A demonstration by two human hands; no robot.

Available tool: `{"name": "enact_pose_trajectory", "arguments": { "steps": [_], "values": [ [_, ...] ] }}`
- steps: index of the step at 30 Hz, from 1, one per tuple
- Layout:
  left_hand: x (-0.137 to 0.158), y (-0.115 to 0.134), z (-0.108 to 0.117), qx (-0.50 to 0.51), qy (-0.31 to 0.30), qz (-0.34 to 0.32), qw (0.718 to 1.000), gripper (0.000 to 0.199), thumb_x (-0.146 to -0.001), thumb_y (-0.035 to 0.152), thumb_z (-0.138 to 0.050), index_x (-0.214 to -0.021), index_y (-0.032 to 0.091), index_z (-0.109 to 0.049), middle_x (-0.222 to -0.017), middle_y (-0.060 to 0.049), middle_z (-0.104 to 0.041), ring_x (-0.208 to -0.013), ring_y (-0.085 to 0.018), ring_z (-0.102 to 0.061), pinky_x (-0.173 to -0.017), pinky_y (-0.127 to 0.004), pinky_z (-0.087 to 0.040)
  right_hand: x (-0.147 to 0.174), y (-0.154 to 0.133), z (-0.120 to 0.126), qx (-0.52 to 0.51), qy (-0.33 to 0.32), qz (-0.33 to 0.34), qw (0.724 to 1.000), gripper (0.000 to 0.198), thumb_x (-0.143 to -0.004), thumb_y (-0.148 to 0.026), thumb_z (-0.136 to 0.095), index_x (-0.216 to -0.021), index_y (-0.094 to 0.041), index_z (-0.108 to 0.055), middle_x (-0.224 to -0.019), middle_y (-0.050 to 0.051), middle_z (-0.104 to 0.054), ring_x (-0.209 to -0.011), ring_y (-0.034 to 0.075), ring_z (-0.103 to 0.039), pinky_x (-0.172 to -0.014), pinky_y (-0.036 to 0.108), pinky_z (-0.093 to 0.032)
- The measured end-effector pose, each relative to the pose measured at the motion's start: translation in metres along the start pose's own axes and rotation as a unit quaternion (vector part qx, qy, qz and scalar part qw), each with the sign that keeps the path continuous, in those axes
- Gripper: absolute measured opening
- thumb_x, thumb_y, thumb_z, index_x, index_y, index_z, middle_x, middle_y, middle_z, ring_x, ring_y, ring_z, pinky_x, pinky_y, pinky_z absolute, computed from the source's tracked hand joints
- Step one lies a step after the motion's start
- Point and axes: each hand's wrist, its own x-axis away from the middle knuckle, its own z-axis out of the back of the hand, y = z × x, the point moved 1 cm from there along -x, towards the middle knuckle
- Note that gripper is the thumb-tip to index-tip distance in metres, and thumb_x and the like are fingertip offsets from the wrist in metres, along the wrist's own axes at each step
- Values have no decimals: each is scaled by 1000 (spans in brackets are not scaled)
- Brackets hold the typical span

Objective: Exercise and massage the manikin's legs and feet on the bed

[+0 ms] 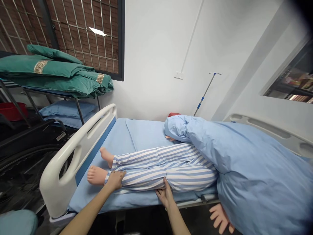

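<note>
A manikin in blue-and-white striped trousers point(188, 179) lies on the bed, its bare feet point(97, 175) towards the left end. My left hand point(115, 180) is wrapped over the near leg just above the ankle, at the trouser cuff. At the knee of that same leg is my right hand point(166, 195), thumb against the side and fingers cupped below. A light blue quilt point(246, 163) covers the manikin's upper body, hiding its torso and head. One manikin hand point(221, 218) hangs out over the near bed edge; the other shows partly under the quilt's far edge.
The bed's white footboard point(58, 160) rises at the left, with a wheelchair point(26, 153) beyond it. Folded green quilts point(58, 71) lie on a rack. An IV pole point(205, 93) stands behind the bed, and a headboard point(266, 129) closes the right end.
</note>
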Motion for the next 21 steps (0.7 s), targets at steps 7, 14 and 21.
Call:
{"name": "enact_pose_trajectory", "arguments": {
  "steps": [7,14,21],
  "values": [
    [3,7,5,4,-2,15,1000,54,-57,18,-49,-111,21,-44,-100,-9,-57,-93,-26,-51,-80,-39,-32,22,21,-1,70,42,102,991,41,-58,-45,-61,-92,-24,-51,-102,3,-58,-93,18,-55,-68,28,-47],
    [10,9,3,-7,2,5,1000,49,-60,23,-50,-109,20,-45,-103,-10,-55,-95,-27,-50,-80,-40,-31,78,94,71,189,80,106,973,49,-47,-40,-70,-85,-16,-51,-71,4,-61,-65,18,-60,-54,26,-45],
    [26,14,0,-17,47,-1,999,51,-60,17,-48,-111,18,-45,-102,-9,-54,-94,-24,-48,-82,-38,-31,111,124,96,217,4,66,974,39,-50,-39,-69,-74,-13,-52,-63,4,-60,-55,15,-58,-47,23,-41]
  ]
}}
